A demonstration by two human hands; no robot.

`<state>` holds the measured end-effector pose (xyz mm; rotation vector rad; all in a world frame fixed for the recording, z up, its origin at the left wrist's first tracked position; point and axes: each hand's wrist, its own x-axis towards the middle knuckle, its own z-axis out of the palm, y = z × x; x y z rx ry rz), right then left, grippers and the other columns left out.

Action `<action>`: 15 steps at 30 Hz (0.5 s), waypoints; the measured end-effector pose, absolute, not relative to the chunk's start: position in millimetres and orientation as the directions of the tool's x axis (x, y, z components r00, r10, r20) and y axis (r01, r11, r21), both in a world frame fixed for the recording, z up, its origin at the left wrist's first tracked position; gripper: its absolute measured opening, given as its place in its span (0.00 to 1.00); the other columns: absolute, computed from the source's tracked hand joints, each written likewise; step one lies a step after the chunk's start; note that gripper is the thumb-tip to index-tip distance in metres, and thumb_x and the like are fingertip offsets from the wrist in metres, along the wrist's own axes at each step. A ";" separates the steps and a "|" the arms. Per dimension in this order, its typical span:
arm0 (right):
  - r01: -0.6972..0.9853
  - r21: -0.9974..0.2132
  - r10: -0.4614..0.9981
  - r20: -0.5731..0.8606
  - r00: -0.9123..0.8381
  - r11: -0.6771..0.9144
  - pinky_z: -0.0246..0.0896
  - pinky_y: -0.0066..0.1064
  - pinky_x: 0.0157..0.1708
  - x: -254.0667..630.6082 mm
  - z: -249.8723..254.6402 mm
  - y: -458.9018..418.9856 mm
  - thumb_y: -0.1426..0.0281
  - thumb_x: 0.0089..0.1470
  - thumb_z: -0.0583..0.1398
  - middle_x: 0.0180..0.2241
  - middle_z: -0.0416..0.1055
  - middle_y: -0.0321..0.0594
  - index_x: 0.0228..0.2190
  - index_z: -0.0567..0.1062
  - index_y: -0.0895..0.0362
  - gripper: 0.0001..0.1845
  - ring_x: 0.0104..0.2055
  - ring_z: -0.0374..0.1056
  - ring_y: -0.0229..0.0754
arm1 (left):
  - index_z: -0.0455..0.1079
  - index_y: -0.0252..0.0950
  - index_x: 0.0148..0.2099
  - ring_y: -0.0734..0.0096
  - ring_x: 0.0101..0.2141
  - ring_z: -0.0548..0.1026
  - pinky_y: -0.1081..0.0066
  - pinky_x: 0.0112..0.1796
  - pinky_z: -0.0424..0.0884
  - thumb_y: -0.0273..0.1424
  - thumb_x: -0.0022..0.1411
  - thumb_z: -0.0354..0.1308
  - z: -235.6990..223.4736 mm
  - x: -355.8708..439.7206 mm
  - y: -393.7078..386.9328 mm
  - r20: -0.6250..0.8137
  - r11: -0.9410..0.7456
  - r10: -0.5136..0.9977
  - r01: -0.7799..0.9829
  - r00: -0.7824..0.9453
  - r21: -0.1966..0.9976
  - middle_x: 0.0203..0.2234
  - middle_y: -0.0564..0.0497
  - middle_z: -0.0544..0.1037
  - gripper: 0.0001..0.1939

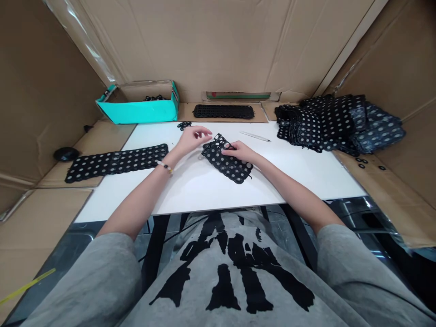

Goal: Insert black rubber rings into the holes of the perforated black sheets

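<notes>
My right hand [241,152] grips a black piece with rows of round holes [228,161], its thumb lying on top. The piece is tilted over the white board, and its upper end shows open rings. Left of that end, my left hand [192,140] hovers with curved fingers and thumb apart; I see nothing between them. A small pile of black rings [184,126] lies just behind the left hand. Beside my left wrist a longer black strip with holes [117,162] lies flat, partly past the board's left edge.
A turquoise-sided box [143,111] with black rings inside stands at the back left. Behind the board lies a black strip [224,111]. Tweezers [255,136] rest on the board. At the right are piled dotted black pieces [334,120] and loose rings [361,161]. Cardboard walls enclose the table.
</notes>
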<state>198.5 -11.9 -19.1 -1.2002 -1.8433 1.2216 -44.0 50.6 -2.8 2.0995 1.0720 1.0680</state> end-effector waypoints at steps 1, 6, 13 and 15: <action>0.345 -0.921 0.919 0.032 -0.392 0.180 0.49 0.31 0.33 197.6 -20.2 -11.1 0.42 0.41 0.64 0.22 0.61 0.30 0.22 0.69 0.56 0.29 0.29 0.54 0.35 | 0.81 0.37 0.38 0.63 0.35 0.75 0.65 0.39 0.69 0.40 0.54 0.70 0.1 -34.5 40.2 0.404 -0.591 0.791 0.399 0.460 0.702 0.35 0.46 0.83 0.13; 0.316 -0.924 0.937 0.105 -0.333 0.216 0.54 0.32 0.34 195.4 -22.9 -7.5 0.38 0.46 0.58 0.22 0.65 0.35 0.22 0.72 0.57 0.32 0.32 0.59 0.40 | 0.82 0.39 0.41 0.63 0.35 0.76 0.65 0.40 0.70 0.40 0.53 0.71 -0.4 -8.2 12.4 0.351 -0.640 0.724 0.391 0.593 0.661 0.32 0.49 0.83 0.15; 0.315 -0.935 0.914 0.026 -0.406 0.167 0.52 0.30 0.32 205.6 -22.6 -5.7 0.45 0.40 0.67 0.23 0.66 0.31 0.26 0.74 0.58 0.28 0.29 0.58 0.37 | 0.81 0.35 0.34 0.63 0.33 0.76 0.65 0.37 0.71 0.36 0.50 0.70 -13.3 -18.9 41.0 0.215 -0.311 0.925 0.298 0.314 0.903 0.32 0.46 0.84 0.11; 0.332 -0.931 0.916 0.008 -0.401 0.153 0.49 0.30 0.31 206.9 -22.6 -6.7 0.45 0.40 0.67 0.21 0.63 0.30 0.25 0.72 0.57 0.27 0.27 0.55 0.35 | 0.79 0.34 0.34 0.65 0.32 0.75 0.65 0.36 0.71 0.34 0.52 0.68 -18.5 -36.4 58.8 0.189 -0.223 0.971 0.271 0.143 0.936 0.33 0.46 0.83 0.09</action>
